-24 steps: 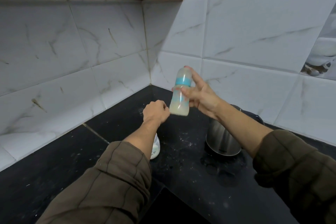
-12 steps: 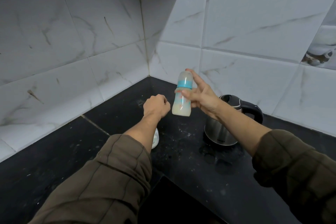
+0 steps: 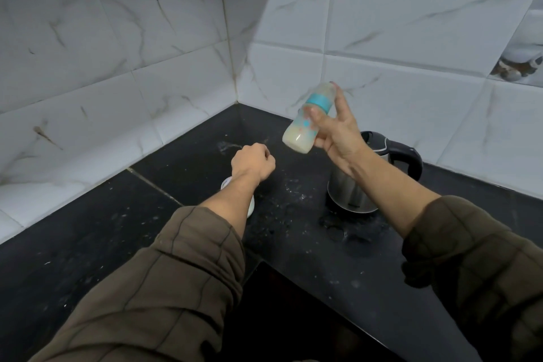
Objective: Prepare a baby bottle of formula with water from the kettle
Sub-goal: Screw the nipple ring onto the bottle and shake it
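My right hand point(image 3: 335, 135) holds a baby bottle point(image 3: 305, 123) in the air above the black counter. The bottle has a teal ring and a capped top, is tilted with its top to the upper right, and has milky formula in its lower part. A steel kettle point(image 3: 349, 194) with a black handle stands on the counter behind my right forearm. My left hand point(image 3: 252, 162) is a closed fist with nothing in it, hovering left of the bottle. A white container point(image 3: 250, 209) sits mostly hidden under my left forearm.
The black counter point(image 3: 117, 229) runs into a corner of white marble-look wall tiles point(image 3: 176, 67). Powder specks and water spots lie between the container and the kettle. A darker recessed area point(image 3: 293, 317) opens at the counter's near edge.
The bottle has gone from upright to tilted, its top leaning right, and my right hand has shifted a little right. My view has dropped lower. My left fist has stayed put.
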Available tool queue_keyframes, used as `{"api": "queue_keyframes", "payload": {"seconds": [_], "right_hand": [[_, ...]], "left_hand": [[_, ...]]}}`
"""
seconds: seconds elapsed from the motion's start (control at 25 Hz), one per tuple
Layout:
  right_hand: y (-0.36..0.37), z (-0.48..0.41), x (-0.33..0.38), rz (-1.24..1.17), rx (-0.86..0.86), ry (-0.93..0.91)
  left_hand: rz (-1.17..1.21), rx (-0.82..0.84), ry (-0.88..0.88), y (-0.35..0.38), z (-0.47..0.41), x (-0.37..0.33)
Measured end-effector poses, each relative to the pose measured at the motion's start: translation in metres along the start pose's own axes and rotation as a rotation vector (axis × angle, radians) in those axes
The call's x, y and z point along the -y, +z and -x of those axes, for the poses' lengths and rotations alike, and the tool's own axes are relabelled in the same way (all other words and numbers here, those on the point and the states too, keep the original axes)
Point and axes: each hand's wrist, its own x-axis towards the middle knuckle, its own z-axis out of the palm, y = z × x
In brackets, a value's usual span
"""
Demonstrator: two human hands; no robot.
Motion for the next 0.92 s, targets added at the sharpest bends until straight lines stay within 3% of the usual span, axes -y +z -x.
{"api": "queue_keyframes", "payload": {"seconds": [0.08,0.2,0.36,0.56,0.72,0.8,0.92], "right_hand": [[-0.002,0.002,0.003,0.055,0.037,0.018],[-0.003,0.013,-0.006,0.275,0.243,0.098],[-0.005,0.005,0.003,0.006,0.069,0.014],[-0.005,0.014,-0.008,0.230,0.272,0.127],[-0.005,-0.001,-0.003,-0.115,-0.037,0.088],[-0.004,-0.004,-0.001,-0.135,-0.078,0.165],[-0.006,0.000,-0.008,0.051,0.193,0.314]], "left_hand": [[0.003,-0.004,-0.001,0.000,0.000,-0.001],[0.003,-0.001,0.007,-0.001,0.000,-0.004],[-0.003,-0.006,0.009,-0.004,-0.001,-0.004],[-0.014,-0.019,0.008,-0.007,-0.002,-0.006],[-0.010,-0.022,0.002,-0.009,-0.003,-0.002],[-0.013,-0.022,-0.002,-0.010,-0.004,0.000],[-0.021,-0.024,0.000,-0.010,-0.003,-0.004]]}}
